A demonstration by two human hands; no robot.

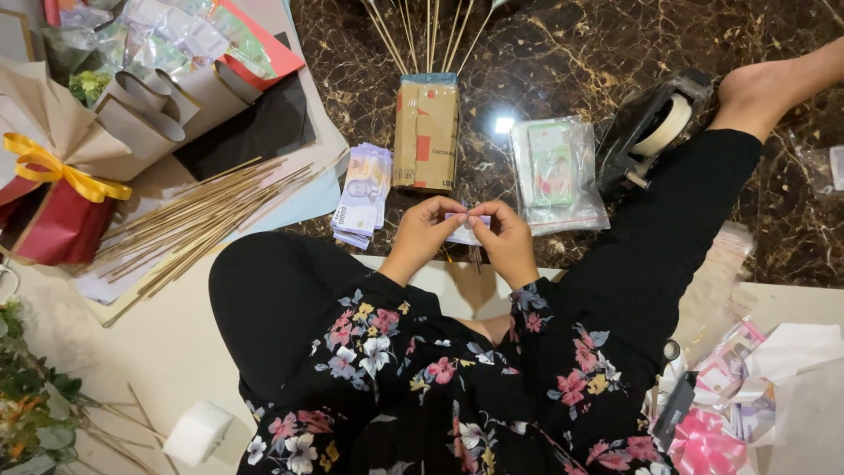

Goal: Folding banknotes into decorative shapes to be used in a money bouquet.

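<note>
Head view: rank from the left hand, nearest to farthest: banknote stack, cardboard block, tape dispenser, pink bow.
From the left hand:
1. Banknote stack, just to its left on the floor.
2. Cardboard block, straight ahead of it.
3. Tape dispenser, far right, ahead.
4. Pink bow, bottom right corner.

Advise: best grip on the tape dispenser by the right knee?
Likely the tape dispenser is best taken across its dark body just behind the roll, with a hand coming down from above. It lies tilted on the marble floor, roll up; the right leg blocks its near side, so the far side is freer.
</note>
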